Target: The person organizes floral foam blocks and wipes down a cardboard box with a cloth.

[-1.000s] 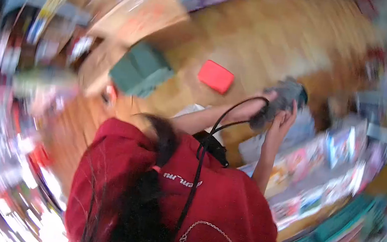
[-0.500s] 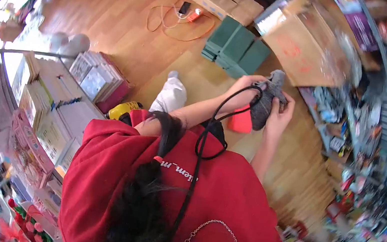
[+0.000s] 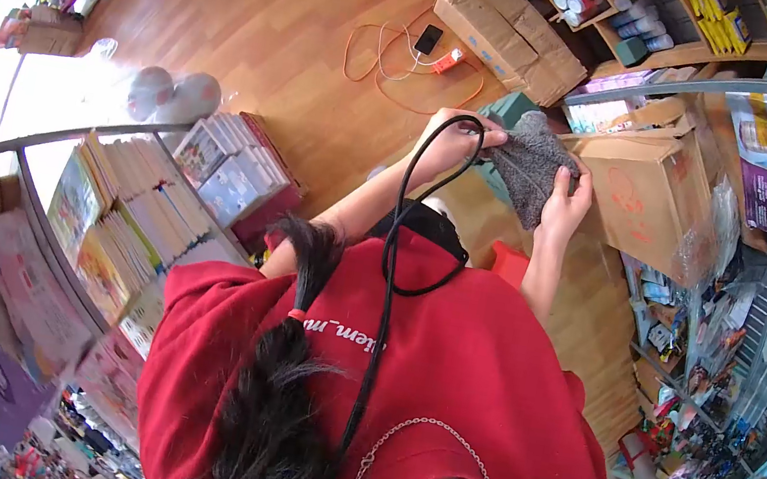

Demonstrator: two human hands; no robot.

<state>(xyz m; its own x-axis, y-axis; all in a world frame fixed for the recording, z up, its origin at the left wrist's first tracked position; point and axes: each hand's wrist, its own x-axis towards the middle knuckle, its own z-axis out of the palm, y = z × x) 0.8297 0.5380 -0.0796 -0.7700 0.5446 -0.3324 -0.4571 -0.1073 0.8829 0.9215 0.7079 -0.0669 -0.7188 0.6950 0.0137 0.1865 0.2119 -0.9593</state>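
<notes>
A grey fuzzy cloth (image 3: pixel 535 168) is held out in front of my body, spread fairly flat with a lighter line along one side. My left hand (image 3: pixel 454 142) pinches its left edge. At the lower right edge, my right hand (image 3: pixel 565 203) grips it with thumb and fingers. A black cord (image 3: pixel 397 232) passes over my left hand and hangs down across my red shirt (image 3: pixel 446 350). Behind the cloth, partly covered, are green boxes (image 3: pixel 509 109). Something red (image 3: pixel 509 259) shows below the cloth, near my right forearm.
A large open cardboard box (image 3: pixel 648 186) stands ahead to the right, beside metal shelves full of packaged goods. Farther off lie another cardboard box (image 3: pixel 511 34), a phone (image 3: pixel 428 40) and an orange cable (image 3: pixel 361 78) on the wooden floor. Books (image 3: pixel 139 201) fill the left shelf.
The cloth was bunched and hanging between my hands; now it is spread wider and raised. The hands have moved slightly apart, and the view has shifted.
</notes>
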